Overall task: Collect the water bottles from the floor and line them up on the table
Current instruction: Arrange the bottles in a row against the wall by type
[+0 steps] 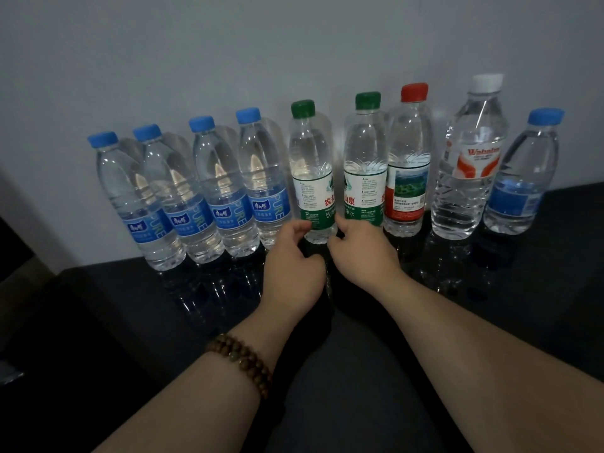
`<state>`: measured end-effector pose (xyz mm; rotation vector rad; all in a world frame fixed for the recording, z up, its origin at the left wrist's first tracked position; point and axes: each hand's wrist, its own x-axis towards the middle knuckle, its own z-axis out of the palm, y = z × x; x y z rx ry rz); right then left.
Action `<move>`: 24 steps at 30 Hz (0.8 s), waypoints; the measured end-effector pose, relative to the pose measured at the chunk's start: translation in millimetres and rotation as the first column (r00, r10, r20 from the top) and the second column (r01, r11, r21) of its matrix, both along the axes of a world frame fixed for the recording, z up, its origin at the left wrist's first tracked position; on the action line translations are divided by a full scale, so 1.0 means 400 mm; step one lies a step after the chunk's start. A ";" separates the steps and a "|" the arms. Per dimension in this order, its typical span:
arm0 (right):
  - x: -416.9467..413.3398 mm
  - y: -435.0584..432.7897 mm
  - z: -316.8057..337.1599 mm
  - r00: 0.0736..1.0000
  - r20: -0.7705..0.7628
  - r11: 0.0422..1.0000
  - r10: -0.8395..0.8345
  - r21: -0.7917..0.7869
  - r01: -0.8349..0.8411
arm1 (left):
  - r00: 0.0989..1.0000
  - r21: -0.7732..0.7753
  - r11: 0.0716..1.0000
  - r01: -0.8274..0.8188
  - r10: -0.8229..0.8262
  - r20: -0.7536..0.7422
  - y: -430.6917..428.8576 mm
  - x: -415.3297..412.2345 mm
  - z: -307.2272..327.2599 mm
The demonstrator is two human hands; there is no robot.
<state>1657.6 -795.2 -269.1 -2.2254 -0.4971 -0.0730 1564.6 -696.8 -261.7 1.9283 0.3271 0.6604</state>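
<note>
Left hand and right hand, fingers curled, pinch the base of green-cap bottle at 12 o'clock, mid-row among upright bottles on black table, 10 to 2.

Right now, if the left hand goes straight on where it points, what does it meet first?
The base of the left green-capped bottle; fingers of the left hand look at or nearly touching it, depth unclear.
</note>
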 end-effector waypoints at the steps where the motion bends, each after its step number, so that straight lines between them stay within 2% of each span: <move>1: 0.002 -0.001 -0.001 1.000 -0.001 1.000 0.003 -0.002 -0.003 | 1.000 -0.006 1.000 0.002 -0.002 -0.003 0.000 0.001 -0.001; 6: 0.001 -0.007 0.001 0.998 -0.063 0.994 0.004 0.112 0.003 | 0.999 -0.035 0.999 -0.010 0.009 -0.032 0.007 0.004 -0.008; 10: 0.002 -0.006 -0.003 0.999 -0.040 0.978 -0.006 0.207 0.015 | 0.998 -0.073 0.995 -0.061 0.059 -0.023 0.008 0.005 -0.003; 12: 0.002 -0.006 -0.004 1.000 -0.019 0.983 -0.008 0.186 0.011 | 0.996 -0.084 0.993 -0.089 0.090 0.014 0.007 0.004 0.001; 16: 0.004 0.000 -0.005 0.999 0.001 0.999 0.035 -0.022 -0.035 | 0.998 -0.051 0.997 -0.059 0.059 0.010 0.001 0.001 0.004; 24: -0.002 -0.005 0.004 0.997 -0.074 0.993 0.014 0.116 -0.006 | 0.998 -0.082 0.996 -0.038 0.033 -0.060 0.003 0.003 -0.001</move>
